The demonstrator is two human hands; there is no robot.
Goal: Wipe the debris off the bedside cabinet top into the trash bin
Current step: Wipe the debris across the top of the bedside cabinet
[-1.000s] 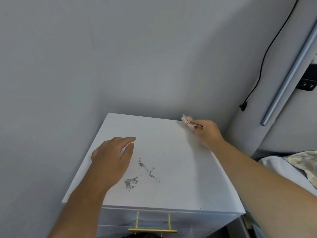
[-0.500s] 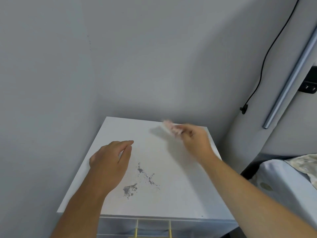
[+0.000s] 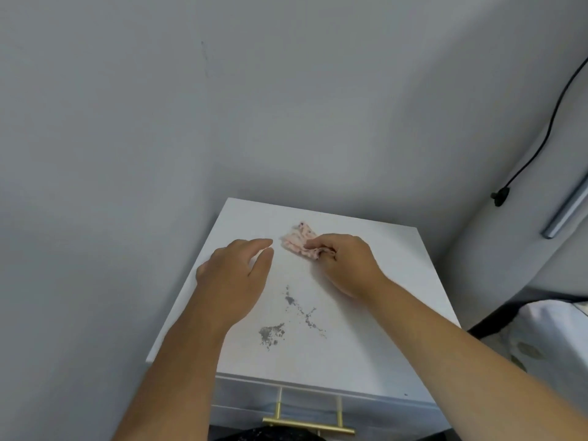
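The white bedside cabinet top (image 3: 375, 354) fills the lower middle of the head view. Grey debris (image 3: 286, 319) lies scattered on it near the front middle, in a small heap and a thin trail. My right hand (image 3: 345, 265) rests on the top behind the debris, shut on a crumpled pink cloth (image 3: 297, 240) that touches the surface. My left hand (image 3: 237, 275) lies flat on the left part of the top, fingers loosely together and holding nothing. A dark rim (image 3: 267, 436), possibly the trash bin, shows at the bottom edge below the drawer.
Grey walls stand close behind and to the left of the cabinet. A gold drawer handle (image 3: 308, 423) sits under the front edge. A black cable (image 3: 541, 144) and a metal bar (image 3: 566, 214) hang on the right wall. Bedding (image 3: 547, 332) lies at the right.
My right hand has carried the pink cloth from the cabinet's back right corner leftward to the middle, close to my left hand. The left hand has stayed in place.
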